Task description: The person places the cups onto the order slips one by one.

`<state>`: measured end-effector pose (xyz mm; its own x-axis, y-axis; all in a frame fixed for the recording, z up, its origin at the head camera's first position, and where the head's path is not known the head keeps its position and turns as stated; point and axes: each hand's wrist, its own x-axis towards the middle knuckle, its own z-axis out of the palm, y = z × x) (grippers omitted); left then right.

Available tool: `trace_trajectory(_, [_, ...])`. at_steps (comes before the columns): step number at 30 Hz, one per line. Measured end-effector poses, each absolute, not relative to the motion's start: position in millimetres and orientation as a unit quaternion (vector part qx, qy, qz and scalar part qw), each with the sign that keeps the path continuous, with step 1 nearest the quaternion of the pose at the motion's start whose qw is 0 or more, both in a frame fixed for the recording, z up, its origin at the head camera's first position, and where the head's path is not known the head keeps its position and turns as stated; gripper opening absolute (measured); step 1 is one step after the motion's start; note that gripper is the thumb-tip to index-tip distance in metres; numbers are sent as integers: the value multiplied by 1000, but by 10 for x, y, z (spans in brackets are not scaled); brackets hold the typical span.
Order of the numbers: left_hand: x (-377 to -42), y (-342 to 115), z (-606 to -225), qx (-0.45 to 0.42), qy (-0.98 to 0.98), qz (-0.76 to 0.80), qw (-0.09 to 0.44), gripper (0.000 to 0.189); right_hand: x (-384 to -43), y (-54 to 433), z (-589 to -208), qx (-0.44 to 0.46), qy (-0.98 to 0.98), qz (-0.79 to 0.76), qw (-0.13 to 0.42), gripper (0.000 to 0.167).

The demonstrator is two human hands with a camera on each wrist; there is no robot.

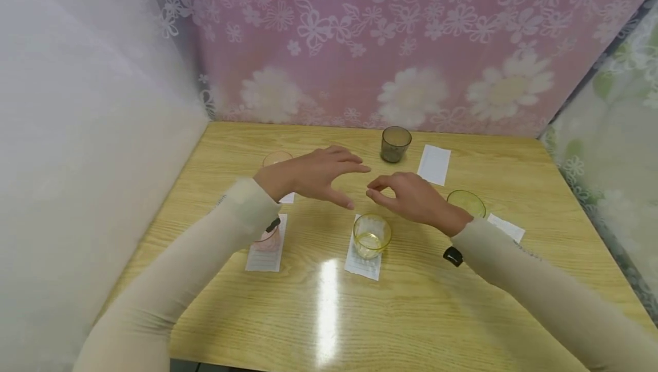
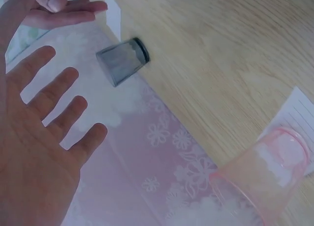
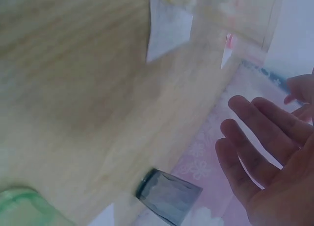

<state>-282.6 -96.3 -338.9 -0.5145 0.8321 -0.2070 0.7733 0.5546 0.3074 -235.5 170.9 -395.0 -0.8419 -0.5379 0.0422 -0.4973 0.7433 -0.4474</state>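
My left hand (image 1: 324,175) is held above the middle of the table, fingers spread and thumb apart, with nothing in it. Facing it, my right hand (image 1: 411,198) hovers with loosely bent fingers and also holds nothing. Just below the two hands, a yellow-tinted glass (image 1: 371,240) stands on a paper slip (image 1: 362,270). A grey glass (image 1: 395,146) stands beyond them near the back edge; the right wrist view shows the grey glass (image 3: 169,196) below the fingers. By my right wrist is a green glass (image 1: 466,203), partly hidden by the arm.
A pink glass (image 1: 268,240) on a lined slip (image 1: 264,262) and an orange-rimmed glass (image 1: 277,158) are partly covered by my left arm. More slips lie at the back right (image 1: 434,164) and beside the green glass. Floral cloth (image 1: 360,75) hangs behind the wooden table (image 1: 257,326).
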Motion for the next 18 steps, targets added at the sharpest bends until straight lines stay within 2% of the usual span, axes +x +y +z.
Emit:
trace_trajectory(4, [-2793,-888,-3393,467,864,78,172,87,-2139,1787,-4025,-267,930,-246,56,43])
trace_trajectory(10, [-2802,-771,-3420,474,860,67,177,86,-1832,1829,-4169,-240,929,-269,82,62])
trace_trajectory(14, [-2824,-683,-3424,479,857,65,178,85,-1710,1802,-4269,-240,933,-259,74,77])
trace_trajectory(18, [-2853,-579,-3429,482,855,64,179,83,-1651,1780,-4342,-248,932,-258,61,83])
